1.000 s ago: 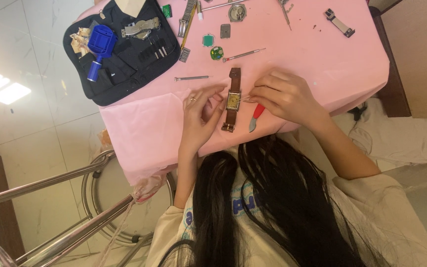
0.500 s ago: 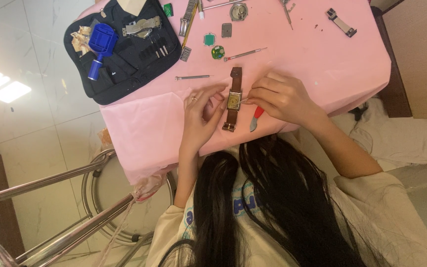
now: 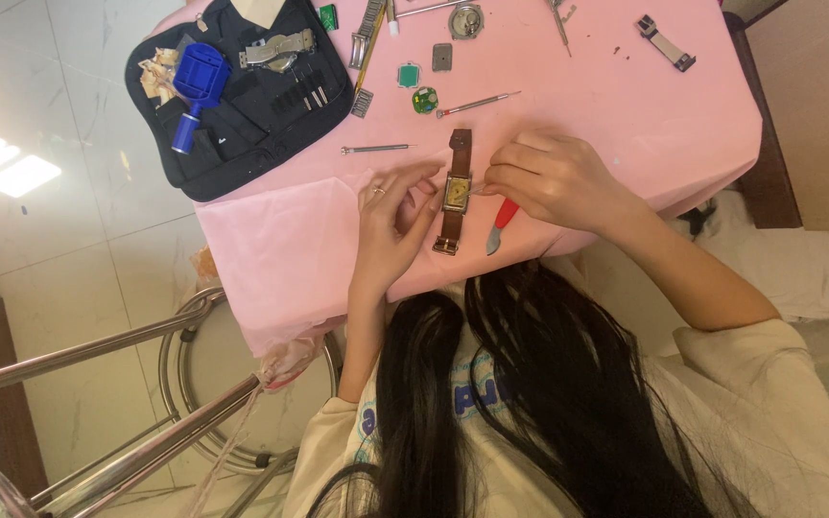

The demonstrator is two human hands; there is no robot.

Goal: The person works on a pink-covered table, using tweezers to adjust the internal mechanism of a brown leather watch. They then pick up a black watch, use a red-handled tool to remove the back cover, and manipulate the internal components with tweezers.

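Little changed vs earlier: watch (image 3: 454,192) same spot on pink cloth (image 3: 626,105), near front edge. Left hand (image 3: 390,221) flat, fingers loose, tips touching watch case. Right hand (image 3: 554,177) pinched at case side; what it grips can't tell. Red tool (image 3: 501,223) beside it.

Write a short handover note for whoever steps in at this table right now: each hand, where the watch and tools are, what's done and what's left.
Left hand: open, fingertips steadying the left side of the rectangular watch, which lies flat on the pink cloth with its brown strap stretched out.
Right hand: closed on a thin tool whose tip is at the watch case's right edge; the tool is too small to identify.
Red-handled tool: lying beside the watch, under the right hand.
Black tool pouch: open at the far left, blue tool on it.
Small parts and a loose screwdriver: above the watch.
Done: tools and parts laid out.
Left: work on the case appears unfinished.
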